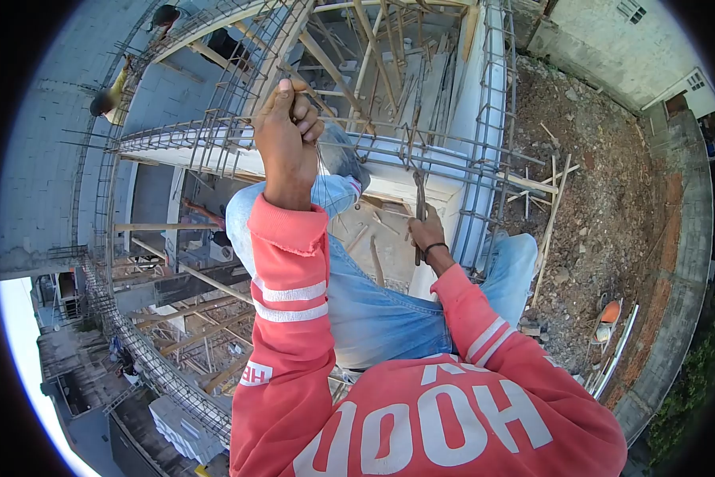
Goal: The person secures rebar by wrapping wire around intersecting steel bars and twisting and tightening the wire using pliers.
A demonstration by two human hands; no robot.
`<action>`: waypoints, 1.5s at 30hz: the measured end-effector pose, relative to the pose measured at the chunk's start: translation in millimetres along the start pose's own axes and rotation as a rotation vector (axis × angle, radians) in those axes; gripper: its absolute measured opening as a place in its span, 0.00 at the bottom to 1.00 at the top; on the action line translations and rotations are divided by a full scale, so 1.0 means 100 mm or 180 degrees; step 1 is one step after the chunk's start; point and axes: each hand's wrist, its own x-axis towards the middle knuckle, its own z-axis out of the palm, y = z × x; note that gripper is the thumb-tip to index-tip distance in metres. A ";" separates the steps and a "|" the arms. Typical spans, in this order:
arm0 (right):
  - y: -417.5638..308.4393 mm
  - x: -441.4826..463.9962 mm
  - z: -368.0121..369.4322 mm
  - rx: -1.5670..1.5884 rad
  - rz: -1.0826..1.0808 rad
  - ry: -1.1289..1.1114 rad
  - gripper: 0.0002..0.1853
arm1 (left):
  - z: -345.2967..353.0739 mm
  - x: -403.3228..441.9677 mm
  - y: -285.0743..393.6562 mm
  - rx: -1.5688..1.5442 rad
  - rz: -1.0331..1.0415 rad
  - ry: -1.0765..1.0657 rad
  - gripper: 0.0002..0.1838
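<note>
My left hand (288, 147) is raised over the rebar cage, its fingers pinched together; thin wires (316, 179) hang down beside its palm. Long-handled pincers (419, 195) are gripped in my right hand (428, 231), lower and to the right. The jaws of the tool point up toward the rebar (453, 163) at the corner of the beam forms. Red sleeves with white stripes cover both arms, and my legs in blue jeans (385, 306) straddle the frame.
Rebar cages (158, 139) run along the beams at left. Wooden props (230, 286) stand below in deep openings. People (107, 102) are at the upper left. Rubble ground (592, 191) lies far below at right, with a wheelbarrow (610, 312) near a curved wall (679, 262).
</note>
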 end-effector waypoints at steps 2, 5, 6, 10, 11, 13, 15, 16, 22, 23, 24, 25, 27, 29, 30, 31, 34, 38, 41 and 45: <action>0.11 0.17 0.01 -0.0389 -0.0269 0.0501 0.21 | 0.01 -0.03 0.00 -0.0008 -0.0007 -0.0022 0.12; -0.02 0.43 0.07 -0.0518 -0.0345 0.1002 0.27 | 0.01 -0.04 0.01 -0.0036 -0.0005 -0.0048 0.13; -0.06 0.58 0.14 -0.0300 -0.0164 0.1270 0.25 | 0.00 -0.05 0.02 -0.0053 -0.0030 -0.0028 0.13; -0.44 0.72 0.53 -0.0148 0.0006 0.1330 0.23 | -0.03 -0.03 0.03 -0.0116 -0.0027 0.0046 0.13; -0.47 0.70 0.61 -0.0555 -0.0180 0.1047 0.23 | -0.02 -0.02 0.02 -0.0099 -0.0031 0.0059 0.13; -0.30 0.90 0.50 -0.0405 -0.0371 0.0740 0.26 | 0.01 -0.04 0.03 -0.0081 -0.0077 -0.0049 0.12; -0.20 1.01 0.39 0.0008 -0.0841 0.1241 0.25 | 0.06 -0.03 0.04 -0.0110 -0.0072 -0.0071 0.12; -0.18 1.05 0.44 0.0353 -0.0529 0.1559 0.23 | 0.06 -0.06 0.03 -0.0125 -0.0097 -0.0083 0.12; 0.14 0.96 0.51 -0.0389 -0.0421 0.0956 0.22 | 0.10 -0.06 0.01 -0.0075 -0.0152 -0.0069 0.12; 0.20 1.04 0.48 -0.0194 -0.0781 0.1202 0.22 | 0.10 -0.05 0.02 -0.0071 -0.0133 -0.0072 0.12; 0.05 0.90 0.48 0.0434 -0.0385 0.1577 0.20 | 0.09 -0.08 0.02 -0.0099 -0.0113 -0.0037 0.13; 0.02 0.91 0.53 0.0428 -0.0367 0.1553 0.20 | 0.07 -0.10 0.02 -0.0121 -0.0100 0.0000 0.13; -0.04 1.00 0.58 -0.0699 -0.0184 0.0758 0.19 | 0.08 -0.10 0.03 -0.0082 -0.0108 0.0021 0.13; 0.06 1.00 0.53 -0.0740 -0.0419 0.0672 0.18 | 0.11 -0.08 0.02 -0.0071 -0.0107 0.0009 0.13; 0.12 1.04 0.45 -0.0348 -0.0662 0.1034 0.20 | 0.10 -0.09 0.01 -0.0089 -0.0128 0.0015 0.13; 0.13 1.09 0.44 0.0054 -0.0916 0.1388 0.21 | 0.10 -0.07 0.02 -0.0106 -0.0134 0.0019 0.13; -0.16 0.99 0.64 -0.0068 -0.0342 0.1304 0.21 | 0.11 -0.09 0.00 -0.0071 -0.0093 -0.0109 0.13; -0.14 0.92 0.57 -0.0223 -0.0636 0.1107 0.18 | 0.15 -0.08 -0.02 -0.0040 -0.0092 -0.0081 0.13; -0.11 0.95 0.76 0.0673 -0.0333 0.1847 0.19 | 0.14 -0.08 -0.02 -0.0075 -0.0115 -0.0041 0.13; 0.27 0.85 0.56 -0.0548 -0.1022 0.0749 0.16 | 0.17 -0.10 -0.05 -0.0071 -0.0114 -0.0161 0.12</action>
